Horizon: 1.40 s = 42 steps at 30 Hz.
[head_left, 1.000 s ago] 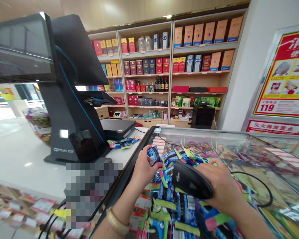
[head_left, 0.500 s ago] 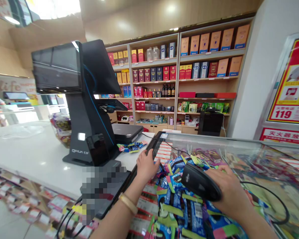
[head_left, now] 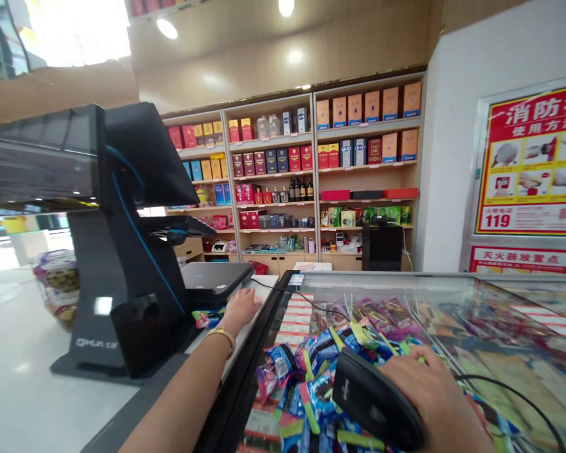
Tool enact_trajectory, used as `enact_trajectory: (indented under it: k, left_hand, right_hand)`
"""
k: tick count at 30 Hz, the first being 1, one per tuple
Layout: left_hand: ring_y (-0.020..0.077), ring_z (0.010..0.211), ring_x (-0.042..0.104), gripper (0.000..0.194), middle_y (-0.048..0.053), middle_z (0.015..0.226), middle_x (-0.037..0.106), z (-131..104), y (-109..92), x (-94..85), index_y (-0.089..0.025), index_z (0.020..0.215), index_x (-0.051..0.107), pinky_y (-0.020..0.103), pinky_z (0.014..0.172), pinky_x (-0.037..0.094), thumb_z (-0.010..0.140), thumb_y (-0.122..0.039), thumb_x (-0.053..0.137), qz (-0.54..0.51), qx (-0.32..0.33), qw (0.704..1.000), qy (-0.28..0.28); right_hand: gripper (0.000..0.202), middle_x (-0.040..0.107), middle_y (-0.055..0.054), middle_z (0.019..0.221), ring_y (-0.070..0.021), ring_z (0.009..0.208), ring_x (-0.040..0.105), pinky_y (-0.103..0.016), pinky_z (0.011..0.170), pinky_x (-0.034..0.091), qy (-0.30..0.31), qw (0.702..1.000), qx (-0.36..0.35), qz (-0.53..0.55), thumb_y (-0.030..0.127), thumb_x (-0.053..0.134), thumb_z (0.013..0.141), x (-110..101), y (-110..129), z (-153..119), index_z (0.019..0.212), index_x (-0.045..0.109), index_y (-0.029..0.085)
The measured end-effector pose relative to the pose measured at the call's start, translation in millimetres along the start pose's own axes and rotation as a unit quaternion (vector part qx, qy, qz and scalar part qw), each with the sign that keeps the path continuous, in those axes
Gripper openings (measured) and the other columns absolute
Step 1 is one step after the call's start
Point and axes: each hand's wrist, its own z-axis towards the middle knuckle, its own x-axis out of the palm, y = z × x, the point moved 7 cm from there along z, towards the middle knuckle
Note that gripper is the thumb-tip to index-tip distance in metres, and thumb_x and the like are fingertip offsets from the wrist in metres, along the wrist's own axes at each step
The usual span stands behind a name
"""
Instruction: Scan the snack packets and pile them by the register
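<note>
My right hand (head_left: 422,384) is wrapped around a black handheld barcode scanner (head_left: 372,396), held above a pile of small blue, pink and green snack packets (head_left: 318,390) on the glass counter top. The scanner's head points left over the pile. My left hand (head_left: 242,307), with a bracelet on the wrist, reaches forward palm down onto the white counter. It lies beside a black flat box (head_left: 217,279) and partly covers a few similar snack packets (head_left: 206,318). Its fingers look stretched forward, and whatever is under the palm is hidden.
A black checkout terminal (head_left: 122,270) stands on the white counter (head_left: 16,396) at left, near a clear jar (head_left: 59,283) of wrapped goods. The scanner's cable (head_left: 509,384) loops over the glass counter (head_left: 457,314). Shelves (head_left: 316,170) of boxes and bottles line the back.
My left hand has moved forward and left, from the glass counter's edge onto the packets beside the black box. The view has turned right; my right hand still holds the scanner over the pile.
</note>
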Motion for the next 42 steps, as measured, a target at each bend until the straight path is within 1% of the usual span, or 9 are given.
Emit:
enact_trajectory:
  k: [8,12,19,26,33,34,38,40,42]
  left_hand:
    - [0.0324,0.109,0.061,0.032,0.018,0.111,0.067,9,9,27.5,-0.015,0.115,0.062,0.048,0.094,0.043,0.088,-0.03,0.056,0.033,-0.041,0.996,0.068]
    - [0.0242,0.107,0.06,0.033,0.011,0.119,0.061,-1,14,26.5,-0.016,0.117,0.059,0.047,0.092,0.049,0.091,-0.035,0.057,0.032,-0.064,0.994,0.084]
    - [0.0329,0.108,0.063,0.047,0.017,0.112,0.069,-33,28,9.2,-0.017,0.113,0.063,0.041,0.09,0.046,0.067,-0.01,0.07,-0.077,-0.091,0.991,0.056]
    - [0.03,0.105,0.065,0.052,0.011,0.103,0.072,-56,38,-28.8,-0.015,0.119,0.058,0.04,0.094,0.045,0.068,-0.016,0.067,-0.286,-0.151,0.944,-0.068]
    - [0.0206,0.097,0.069,0.036,0.011,0.104,0.07,-87,-9,-61.6,-0.018,0.106,0.059,0.034,0.08,0.057,0.092,-0.04,0.035,-0.573,-0.136,0.798,-0.131]
    - [0.0208,0.095,0.069,0.035,0.011,0.101,0.071,-94,-20,-61.5,-0.018,0.099,0.061,0.035,0.079,0.058,0.092,-0.039,0.034,-0.626,-0.128,0.76,-0.122]
    - [0.0189,0.09,0.069,0.028,0.01,0.089,0.072,-120,-69,-44.1,-0.015,0.084,0.065,0.03,0.074,0.058,0.088,-0.033,0.044,-0.889,-0.117,0.443,-0.022]
    - [0.016,0.08,0.069,0.025,0.009,0.084,0.072,-131,-86,-37.2,-0.014,0.085,0.067,0.025,0.066,0.057,0.087,-0.03,0.048,-0.92,-0.117,0.374,0.006]
    - [0.015,0.072,0.068,0.023,0.008,0.081,0.072,-139,-99,-32.1,-0.012,0.087,0.067,0.023,0.061,0.056,0.087,-0.028,0.051,-0.93,-0.114,0.349,0.022]
  right_hand:
    - [0.01,0.064,0.005,0.071,-0.0116,0.062,0.058,-0.031,0.07,0.029,0.093,0.995,-0.009,-0.024,0.022,0.058,0.08,19,-8,-12,0.089,0.056,0.026]
    - [0.012,0.065,0.005,0.071,-0.011,0.062,0.059,-0.031,0.069,0.029,0.084,0.996,-0.003,-0.016,0.021,0.06,0.078,18,-7,-11,0.088,0.057,0.025]
    - [0.013,0.064,0.005,0.068,-0.0111,0.058,0.055,-0.031,0.065,0.027,0.037,0.999,-0.016,0.004,0.02,0.061,0.072,7,6,-1,0.083,0.058,0.024]
    - [0.012,0.061,0.005,0.066,-0.0119,0.058,0.052,-0.03,0.066,0.026,0.018,1.0,-0.007,0.015,0.015,0.057,0.068,7,6,0,0.078,0.056,0.023]
    - [0.011,0.059,0.002,0.065,-0.014,0.059,0.05,-0.031,0.07,0.027,-0.021,0.998,0.032,0.048,0.017,0.051,0.072,10,3,-5,0.077,0.058,0.022]
    - [0.01,0.059,0.003,0.065,-0.0138,0.059,0.05,-0.031,0.07,0.027,-0.021,0.998,0.031,0.047,0.017,0.051,0.071,10,3,-5,0.077,0.058,0.022]
    - [0.008,0.058,0.003,0.064,-0.0132,0.059,0.051,-0.031,0.069,0.026,-0.009,0.999,0.032,0.027,0.02,0.057,0.069,10,2,-4,0.076,0.057,0.022]
    - [0.007,0.058,0.003,0.064,-0.0132,0.06,0.051,-0.031,0.069,0.026,-0.006,0.999,0.035,0.017,0.02,0.059,0.069,10,-1,-5,0.075,0.057,0.022]
    - [0.006,0.059,0.003,0.064,-0.0133,0.06,0.051,-0.031,0.069,0.026,-0.002,0.999,0.035,0.014,0.021,0.059,0.069,10,-3,-6,0.075,0.057,0.022]
